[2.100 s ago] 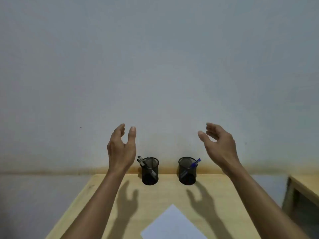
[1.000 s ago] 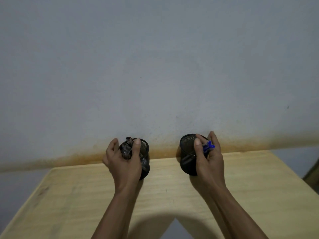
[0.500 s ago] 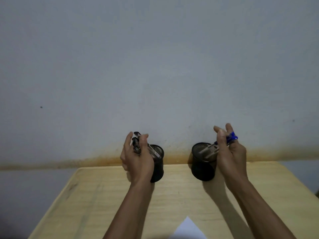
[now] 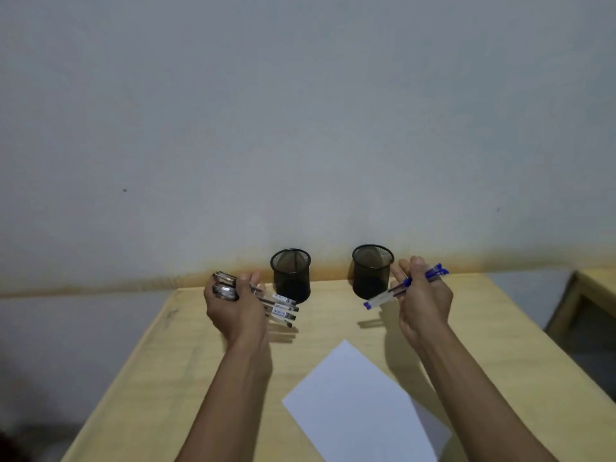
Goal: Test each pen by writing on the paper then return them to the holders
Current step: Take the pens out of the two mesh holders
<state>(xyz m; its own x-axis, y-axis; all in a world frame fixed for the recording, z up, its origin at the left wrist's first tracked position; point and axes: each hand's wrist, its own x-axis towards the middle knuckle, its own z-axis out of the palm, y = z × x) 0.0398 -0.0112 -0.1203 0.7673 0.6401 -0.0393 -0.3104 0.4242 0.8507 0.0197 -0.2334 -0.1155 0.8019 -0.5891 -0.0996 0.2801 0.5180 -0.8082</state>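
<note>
Two black mesh holders stand at the table's far edge by the wall, the left holder (image 4: 291, 275) and the right holder (image 4: 372, 271); both look empty. My left hand (image 4: 233, 310) is closed around a bundle of black pens (image 4: 278, 308), held level with the tips pointing right, just left of the left holder. My right hand (image 4: 423, 301) grips blue pens (image 4: 388, 294), tips pointing left and down, just right of the right holder. A white sheet of paper (image 4: 360, 405) lies on the table between my forearms.
The wooden table (image 4: 160, 378) drops off at its left edge and butts against a grey wall with an orange stain line. A second wooden piece of furniture (image 4: 593, 285) stands to the right across a gap.
Both hands have lifted the pens fully out of the holders and drawn them outward and toward me. The holders now stand free. The camera has tilted down, showing more paper.
</note>
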